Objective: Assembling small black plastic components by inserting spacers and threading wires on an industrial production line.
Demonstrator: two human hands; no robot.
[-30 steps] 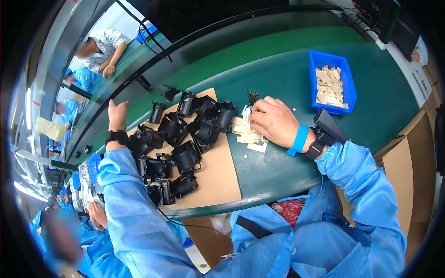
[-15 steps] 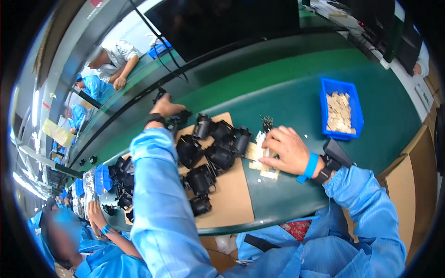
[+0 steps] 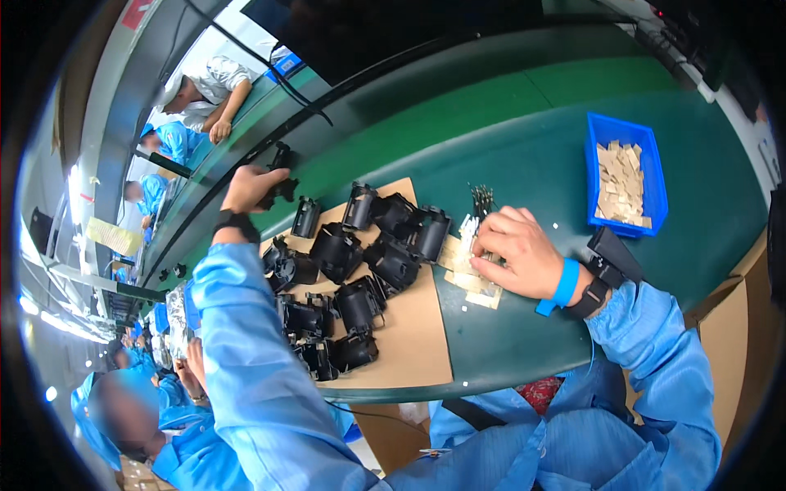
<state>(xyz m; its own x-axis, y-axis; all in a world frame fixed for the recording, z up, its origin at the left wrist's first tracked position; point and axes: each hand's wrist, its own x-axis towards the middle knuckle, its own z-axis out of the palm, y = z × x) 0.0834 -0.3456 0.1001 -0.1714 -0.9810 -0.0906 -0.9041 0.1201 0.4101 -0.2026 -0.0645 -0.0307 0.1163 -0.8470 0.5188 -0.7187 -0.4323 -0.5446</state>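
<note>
My left hand is stretched toward the far left, its fingers closed round a dark black plastic part. Another black part stands just beyond it. My right hand rests on the green table with fingertips pinched together over a small pile of beige flat pieces and whitish strips; what the fingertips grip is hidden. Several black plastic housings, hollow and rounded, lie between my hands on a brown cardboard sheet.
A blue bin of beige flat pieces stands at the right. Small dark pins lie beyond my right hand. Cardboard boxes stand beside the table at right. A co-worker in blue sits close on my left; others work further along.
My left hand has moved left, away from the housings, with a black part at its fingers. More housings show where my left arm was. My right hand stays over the beige pieces.
</note>
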